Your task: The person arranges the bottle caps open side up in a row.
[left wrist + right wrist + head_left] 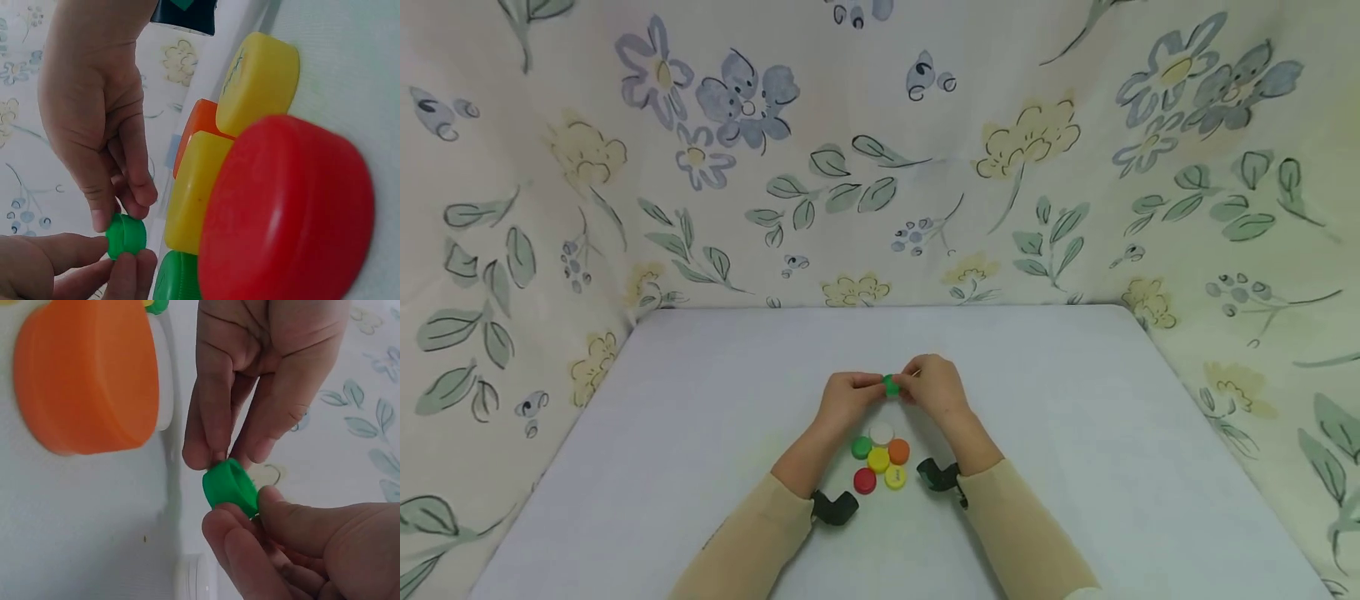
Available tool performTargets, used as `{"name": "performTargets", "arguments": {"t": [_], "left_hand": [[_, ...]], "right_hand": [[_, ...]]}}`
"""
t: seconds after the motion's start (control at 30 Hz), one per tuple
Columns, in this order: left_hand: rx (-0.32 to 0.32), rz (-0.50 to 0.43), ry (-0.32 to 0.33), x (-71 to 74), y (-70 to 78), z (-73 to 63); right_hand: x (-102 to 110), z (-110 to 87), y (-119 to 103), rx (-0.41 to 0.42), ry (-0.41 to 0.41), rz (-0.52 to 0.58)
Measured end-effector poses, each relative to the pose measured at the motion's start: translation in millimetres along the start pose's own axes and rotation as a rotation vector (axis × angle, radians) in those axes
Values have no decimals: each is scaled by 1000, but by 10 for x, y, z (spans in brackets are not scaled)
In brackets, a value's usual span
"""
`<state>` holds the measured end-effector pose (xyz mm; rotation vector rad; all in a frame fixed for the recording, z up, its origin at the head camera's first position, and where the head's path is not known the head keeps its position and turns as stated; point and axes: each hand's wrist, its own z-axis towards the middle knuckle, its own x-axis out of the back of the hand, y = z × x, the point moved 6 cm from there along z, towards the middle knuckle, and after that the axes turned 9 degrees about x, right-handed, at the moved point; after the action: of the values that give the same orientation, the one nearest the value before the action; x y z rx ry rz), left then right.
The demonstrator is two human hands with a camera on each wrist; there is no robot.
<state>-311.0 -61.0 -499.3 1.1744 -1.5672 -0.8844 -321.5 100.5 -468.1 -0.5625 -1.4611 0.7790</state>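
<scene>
Between both hands, raised over the table beyond the other caps, is a small green bottle cap (891,387). My left hand (844,402) pinches its left side with thumb and fingertips. From the other side, the thumb and fingers of my right hand (938,390) grip the same cap. Its hollow inside shows in the right wrist view, where the cap (230,486) is tilted. Nearer the body lie a white cap (882,432), a green cap (861,448), an orange cap (898,452), two yellow caps (878,460) and a red cap (865,481), close together.
The caps stand on a white table (715,433) between the two forearms. Black wrist devices (835,507) sit beside both sleeves. Floral cloth (850,183) hangs behind the table and along its sides. A white round-edged thing (194,578) shows low in the right wrist view.
</scene>
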Motion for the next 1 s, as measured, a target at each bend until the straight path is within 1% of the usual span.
{"name": "performTargets", "arguments": {"t": [0.1,0.2,0.33,0.5,0.6,0.7,0.8,0.93,1.0], "left_hand": [[19,35,-14,-35,-42,-11],[32,62,-27,-65,-71,-25],[53,86,-35,-84,-67,-67],[57,118,-44,-93,-14,-134],[51,132,-50,-101,-3,-151],[48,145,-47,-97,-17,-148],[37,162,-36,-65,-8,-146],[-33,167,-28,24,56,-160],[-82,172,-28,90,81,-191]], "right_hand": [[-17,-8,13,2,-3,-9],[-24,-20,22,5,-24,-41],[-37,-44,39,-18,-100,-52],[-65,-72,72,-53,-213,-19],[-66,-75,86,-48,-239,-20],[-28,-76,79,-28,-226,-18],[69,-86,27,16,-186,8],[236,-127,-39,60,-113,24],[285,-169,-39,66,-102,19]]}}
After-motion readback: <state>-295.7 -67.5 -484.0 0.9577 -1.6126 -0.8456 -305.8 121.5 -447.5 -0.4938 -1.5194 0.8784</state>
